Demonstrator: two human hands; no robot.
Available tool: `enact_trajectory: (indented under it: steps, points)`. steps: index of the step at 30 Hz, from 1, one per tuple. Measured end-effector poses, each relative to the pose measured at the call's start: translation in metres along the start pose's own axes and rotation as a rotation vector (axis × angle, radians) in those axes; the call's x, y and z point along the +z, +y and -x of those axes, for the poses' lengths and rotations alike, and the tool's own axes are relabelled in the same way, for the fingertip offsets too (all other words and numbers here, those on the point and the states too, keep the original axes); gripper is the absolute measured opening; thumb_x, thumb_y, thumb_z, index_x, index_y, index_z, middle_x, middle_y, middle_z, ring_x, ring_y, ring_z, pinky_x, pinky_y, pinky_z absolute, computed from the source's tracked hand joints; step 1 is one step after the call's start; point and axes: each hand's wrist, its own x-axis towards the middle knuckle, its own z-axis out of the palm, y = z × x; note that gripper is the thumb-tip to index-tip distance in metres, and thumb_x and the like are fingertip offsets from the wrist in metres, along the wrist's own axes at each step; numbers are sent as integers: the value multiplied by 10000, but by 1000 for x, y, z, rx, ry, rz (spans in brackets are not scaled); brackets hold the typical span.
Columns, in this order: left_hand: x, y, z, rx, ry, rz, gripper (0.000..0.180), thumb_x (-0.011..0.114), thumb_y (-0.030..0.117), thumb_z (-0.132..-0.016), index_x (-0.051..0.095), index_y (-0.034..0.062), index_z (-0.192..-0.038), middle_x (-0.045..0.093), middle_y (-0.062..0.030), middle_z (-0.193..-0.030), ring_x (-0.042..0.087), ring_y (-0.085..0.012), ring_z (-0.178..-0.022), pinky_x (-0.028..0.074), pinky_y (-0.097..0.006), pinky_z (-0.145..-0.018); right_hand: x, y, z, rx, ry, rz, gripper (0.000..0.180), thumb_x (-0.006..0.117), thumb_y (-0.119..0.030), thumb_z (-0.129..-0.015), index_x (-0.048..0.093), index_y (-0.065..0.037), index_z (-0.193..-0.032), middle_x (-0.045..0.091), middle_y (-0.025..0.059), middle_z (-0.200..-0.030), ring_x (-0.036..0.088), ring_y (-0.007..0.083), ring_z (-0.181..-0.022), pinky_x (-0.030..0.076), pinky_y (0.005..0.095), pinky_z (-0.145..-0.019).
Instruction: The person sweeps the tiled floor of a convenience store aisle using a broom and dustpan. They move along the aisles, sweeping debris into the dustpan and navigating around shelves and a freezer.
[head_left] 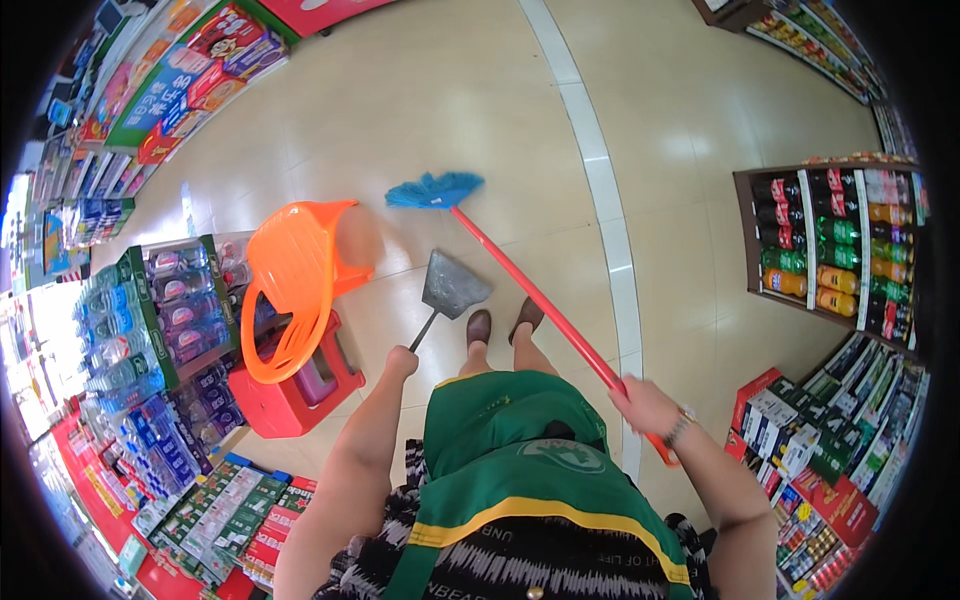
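My right hand (647, 408) is closed round the red handle of a broom (535, 295), near its upper end. The handle slants away to the far left, where its blue bristles (436, 191) rest on or just over the tiled floor. In my left hand (402, 361) is the thin dark handle of a grey dustpan (453, 284). The pan is in front of my feet, its wide side facing away from me. A stretch of floor separates the bristles from the pan. Whether the pan touches the floor I cannot tell.
An orange plastic chair (291, 262) and a red stool (300, 390) stand left of the dustpan. Beyond them are packs of bottled water (183, 305). On the right are a drinks shelf (845, 245) and stacked cartons (790, 440). A white strip (603, 180) crosses the floor (480, 110).
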Motion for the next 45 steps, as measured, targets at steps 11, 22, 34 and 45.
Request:
enact_trajectory:
  steps: [11,22,34,45]
  points:
    - [18,-48,-7,-239,-45,272,200,380,65,-722,495,-25,-585,475,-118,-481,456,-206,-358,347,-322,-321,62,-78,-150,-97,157,495,281,378,-213,-804,480,38,-875,562,202,-753,553,339,-714,440,413,-624]
    - [4,-34,-23,-237,-44,348,189,388,69,-714,507,-41,-617,456,-115,-474,446,-202,-360,338,-309,-319,55,-19,-8,191,-274,451,316,412,-278,-801,469,32,-786,567,154,-639,566,248,-496,463,343,-498]
    - [-36,16,4,-179,-36,229,261,429,99,-698,554,-68,-855,567,-212,-816,577,-289,-707,456,-341,-567,-24,6,90,331,-312,-381,233,446,-257,-826,433,-25,-844,461,31,-532,450,100,-377,408,232,-359]
    - [-164,286,15,-44,32,306,298,348,114,-722,563,56,-921,506,-98,-586,467,-189,-427,362,-305,-369,-208,84,103,123,-172,-724,188,521,-163,-787,457,-20,-891,469,-3,-589,456,61,-503,405,186,-485]
